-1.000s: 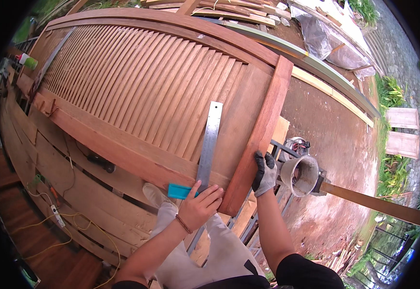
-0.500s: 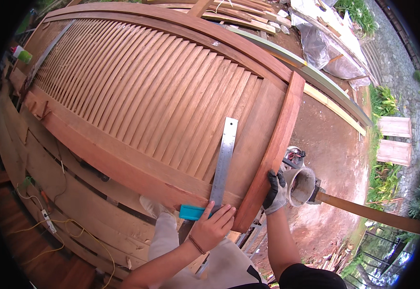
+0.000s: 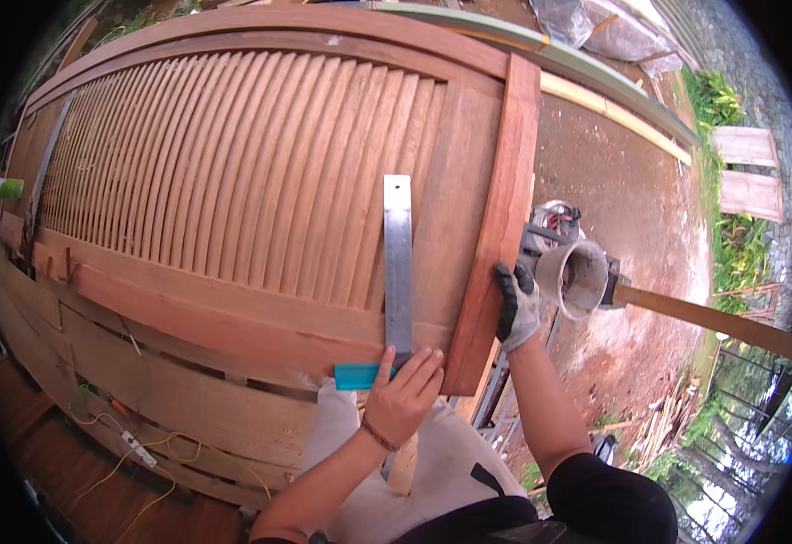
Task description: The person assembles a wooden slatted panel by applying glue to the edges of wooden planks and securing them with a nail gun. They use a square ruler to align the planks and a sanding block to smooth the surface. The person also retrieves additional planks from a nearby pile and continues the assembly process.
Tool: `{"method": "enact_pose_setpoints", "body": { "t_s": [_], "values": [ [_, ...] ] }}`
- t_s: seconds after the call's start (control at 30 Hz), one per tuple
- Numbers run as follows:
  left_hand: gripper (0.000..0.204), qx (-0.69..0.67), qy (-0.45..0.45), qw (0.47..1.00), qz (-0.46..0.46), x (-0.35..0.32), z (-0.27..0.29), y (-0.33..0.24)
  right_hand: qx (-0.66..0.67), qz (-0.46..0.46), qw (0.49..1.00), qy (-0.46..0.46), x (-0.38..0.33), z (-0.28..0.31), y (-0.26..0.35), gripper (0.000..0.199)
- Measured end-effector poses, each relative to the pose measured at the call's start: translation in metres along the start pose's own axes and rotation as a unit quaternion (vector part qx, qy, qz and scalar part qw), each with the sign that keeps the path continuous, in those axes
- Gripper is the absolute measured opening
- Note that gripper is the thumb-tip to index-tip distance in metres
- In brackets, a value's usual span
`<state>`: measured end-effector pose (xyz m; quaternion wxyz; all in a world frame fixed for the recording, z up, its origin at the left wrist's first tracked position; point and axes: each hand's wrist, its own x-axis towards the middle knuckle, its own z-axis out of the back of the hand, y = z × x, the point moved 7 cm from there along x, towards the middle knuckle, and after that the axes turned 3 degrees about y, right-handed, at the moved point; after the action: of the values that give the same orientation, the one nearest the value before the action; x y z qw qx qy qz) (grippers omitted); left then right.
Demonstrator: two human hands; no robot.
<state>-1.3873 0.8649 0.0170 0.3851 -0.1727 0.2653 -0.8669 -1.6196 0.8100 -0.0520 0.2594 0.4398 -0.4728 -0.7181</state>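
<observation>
A large reddish-brown louvred wooden shutter lies before me, its slats running across the middle. On its near right corner rests a try square with a steel blade and a turquoise stock. My left hand, bare, is closed over the square's corner, pressing the stock to the shutter's near edge; the blade crosses the frame and slats. My right hand, in a grey and black glove, grips the outer side of the end wooden rail. Its fingers wrap partly out of sight around that rail.
A bucket stands right of my right hand, by a long wooden bar. Wooden planks and a yellow cable lie at lower left. A green-and-white container sits at the far left. Long boards lie beyond the shutter.
My view has turned and shifted, so the shutter sits higher and further left and the blade looks more upright. Both hands keep their places on the square and the rail.
</observation>
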Motion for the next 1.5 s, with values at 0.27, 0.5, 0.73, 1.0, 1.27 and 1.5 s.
{"method": "enact_pose_setpoints", "body": {
  "t_s": [0.27, 0.5, 0.73, 1.0, 1.27, 1.5],
  "values": [
    [0.031, -0.005, 0.044, 0.999, 0.018, 0.005, 0.026, -0.002, -0.001, 0.001, 1.000, 0.009, -0.002, -0.005, 0.005, 0.028],
    [0.021, -0.205, -0.181, 0.913, 0.302, -0.068, 0.039, 0.012, -0.086, 0.069, 0.994, -0.006, 0.001, -0.009, 0.008, 0.034],
    [0.023, -0.627, -0.172, 0.619, 0.440, -0.104, -0.114, -0.029, -0.108, -0.002, 0.994, 0.002, 0.007, 0.001, -0.005, 0.045],
    [0.026, -0.634, -0.230, 0.594, 0.439, -0.071, -0.111, -0.016, -0.081, 0.059, 0.994, 0.044, 0.012, 0.006, -0.020, 0.043],
    [0.025, -0.657, -0.244, 0.585, 0.408, -0.066, -0.109, -0.009, 0.017, 0.046, 0.998, -0.042, 0.003, -0.004, 0.001, 0.028],
    [0.019, -0.645, -0.203, 0.582, 0.452, -0.067, -0.110, -0.007, -0.012, 0.048, 0.998, -0.030, -0.003, -0.006, 0.012, 0.026]
  ]
}}
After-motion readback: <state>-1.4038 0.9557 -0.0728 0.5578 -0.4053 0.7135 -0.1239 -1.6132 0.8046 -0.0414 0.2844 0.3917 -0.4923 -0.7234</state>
